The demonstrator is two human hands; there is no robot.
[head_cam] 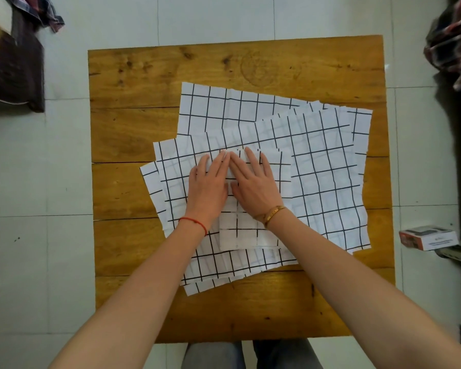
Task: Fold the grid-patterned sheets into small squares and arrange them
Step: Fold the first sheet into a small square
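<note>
Pressing flat, left hand (209, 182) and right hand (253, 182) lie open-fingered on the folded sheet (250, 235); paper-light, creasable, probably slippery; pinch edges.

Two hands (210, 185), one table (144, 75)

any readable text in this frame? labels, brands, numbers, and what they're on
Nothing can be read for certain.
Small box on the floor to the right of the table: print on its side, too small and blurred to read.
Gold bangle on the right wrist: an engraved mark, too small to read.
Grid-patterned sheets: black lines only, no text.
</note>
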